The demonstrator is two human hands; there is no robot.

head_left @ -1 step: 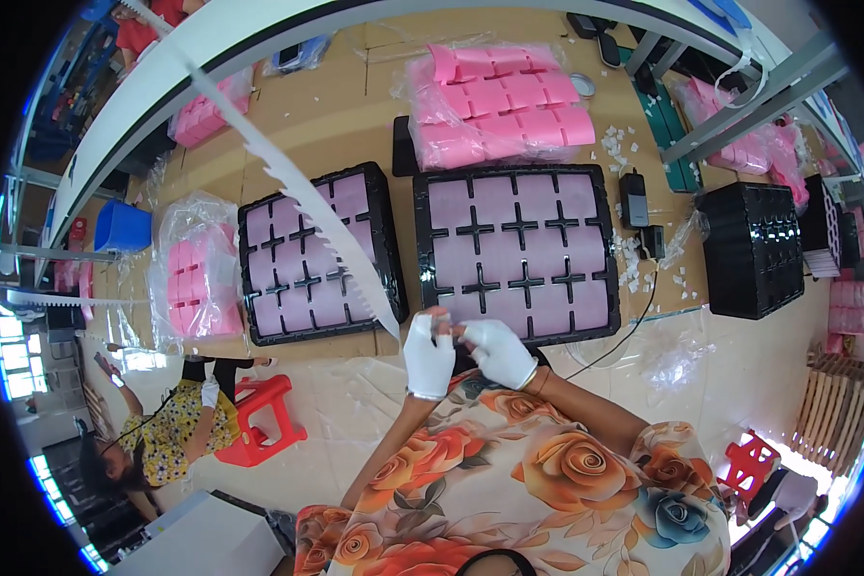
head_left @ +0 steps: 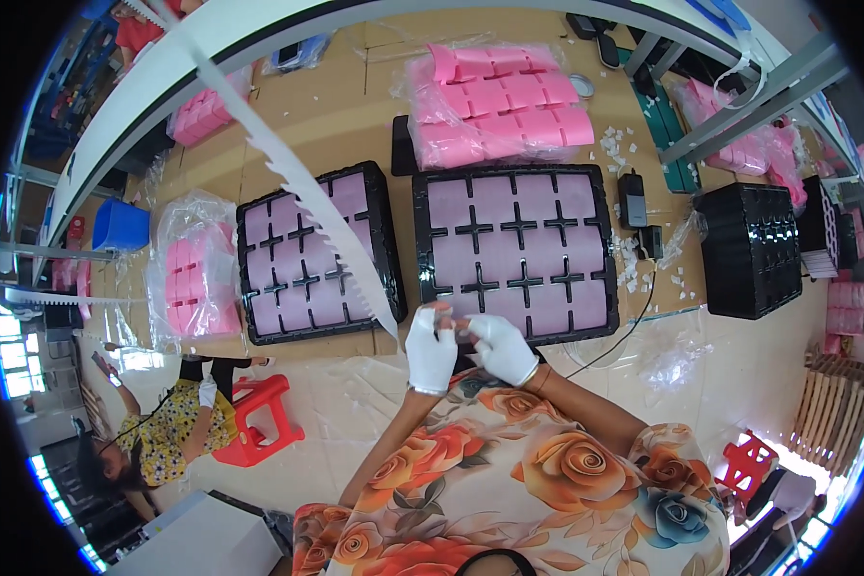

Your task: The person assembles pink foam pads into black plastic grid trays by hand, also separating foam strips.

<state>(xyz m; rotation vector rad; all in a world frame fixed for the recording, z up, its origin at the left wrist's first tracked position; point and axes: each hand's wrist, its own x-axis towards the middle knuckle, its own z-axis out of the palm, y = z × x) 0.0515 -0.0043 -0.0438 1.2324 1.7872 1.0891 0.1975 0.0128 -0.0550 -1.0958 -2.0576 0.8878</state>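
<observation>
Hands, L & R, together, pinching small pink piece at black tray edge.

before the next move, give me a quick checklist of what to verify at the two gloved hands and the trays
1. Both hands together at the near edge of the right tray: ok, left hand and right hand meet there.
2. Grip on a small piece between the fingertips: cannot tell, too small and partly hidden.
3. Gloves on both hands: ok, white on each.
4. Right tray filled with pale pink squares: ok, no empty cell visible.
5. Left tray unobstructed: not ok, a white toothed strip hangs across it.
6. Pink stock in a clear bag behind the trays: ok.
</observation>
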